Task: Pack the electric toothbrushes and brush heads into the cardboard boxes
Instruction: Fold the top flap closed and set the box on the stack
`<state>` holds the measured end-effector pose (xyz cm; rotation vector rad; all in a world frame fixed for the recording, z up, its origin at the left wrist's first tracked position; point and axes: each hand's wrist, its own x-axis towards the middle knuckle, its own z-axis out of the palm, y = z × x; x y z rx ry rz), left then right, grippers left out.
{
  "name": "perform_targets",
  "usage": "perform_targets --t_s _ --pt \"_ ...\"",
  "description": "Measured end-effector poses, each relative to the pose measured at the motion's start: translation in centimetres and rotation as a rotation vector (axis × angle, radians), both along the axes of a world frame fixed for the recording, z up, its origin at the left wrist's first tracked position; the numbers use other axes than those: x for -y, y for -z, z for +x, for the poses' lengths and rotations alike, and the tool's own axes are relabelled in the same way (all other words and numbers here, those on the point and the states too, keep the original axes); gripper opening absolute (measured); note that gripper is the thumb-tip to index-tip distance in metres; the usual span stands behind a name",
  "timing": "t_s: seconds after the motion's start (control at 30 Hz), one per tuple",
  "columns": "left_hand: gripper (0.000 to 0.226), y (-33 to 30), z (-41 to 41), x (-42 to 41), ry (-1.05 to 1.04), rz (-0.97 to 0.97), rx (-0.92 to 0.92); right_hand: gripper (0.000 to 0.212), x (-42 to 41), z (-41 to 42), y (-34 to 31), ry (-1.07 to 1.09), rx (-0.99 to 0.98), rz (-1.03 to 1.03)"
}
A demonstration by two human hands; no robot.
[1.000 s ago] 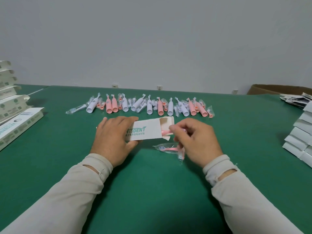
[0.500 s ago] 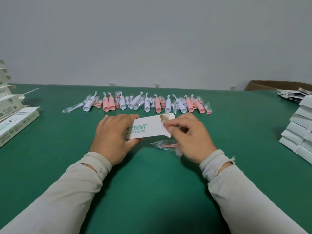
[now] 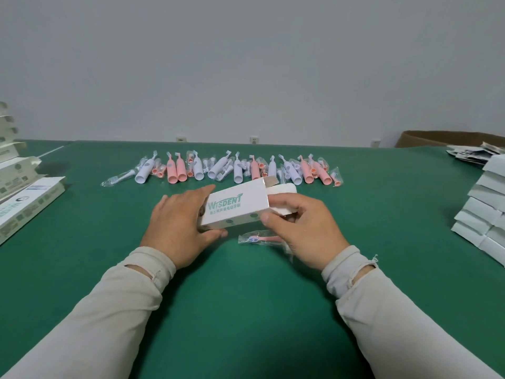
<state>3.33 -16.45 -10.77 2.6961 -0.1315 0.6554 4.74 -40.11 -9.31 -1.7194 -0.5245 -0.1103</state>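
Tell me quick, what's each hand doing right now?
Left hand: grips the left end of the white cardboard box with green lettering.
Right hand: pinches the box's open right end, at the flap.

Left hand (image 3: 177,225) grips the white box (image 3: 235,205), right hand (image 3: 303,228) pinches its open end flap (image 3: 281,199); a bagged pink brush head (image 3: 259,239) lies just beneath the right fingers.

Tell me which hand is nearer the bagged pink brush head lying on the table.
Right. The right hand is directly over the bagged brush head's right end, covering it, while gripping the box. The left hand holds the box's other end, apart from the bag.
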Motion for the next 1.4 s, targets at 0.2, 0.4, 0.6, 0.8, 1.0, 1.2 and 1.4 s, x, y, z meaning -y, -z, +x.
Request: perform_targets --t_s 0.2,0.4,0.6,0.8,1.0,1.2,1.4 --pt "0.051 0.3 0.1 -0.8 -0.033 -0.119 -0.062 0.019 -0.1 -0.1 -0.5 -0.133 -0.249 0.364" --pt "0.05 0.1 -0.2 -0.6 -0.019 -0.118 -0.051 0.054 0.8 0.0 -1.0 -0.229 -0.196 0.344" --pt "0.048 -0.2 -0.3 -0.5 0.013 -0.115 -0.04 0.058 1.4 -0.1 -1.2 -0.349 -0.273 0.285" --pt "0.045 -0.8 0.0 -1.5 -0.271 -0.166 0.099 0.032 2.9 2.0 -1.0 0.275 -0.035 0.117" --pt "0.047 -0.8 -0.1 -1.3 -0.335 -0.156 0.048 0.032 1.2 0.8 0.3 0.204 0.318 -0.721" --pt "0.05 -0.8 -0.2 -0.9 -0.32 -0.143 0.032 0.022 -1.6 -0.3 -0.8 0.119 0.42 -1.184" --pt "0.045 -0.8 -0.1 -1.3 -0.334 -0.138 0.033 0.015 -0.5 -0.7 -0.6 0.084 0.291 -0.537"
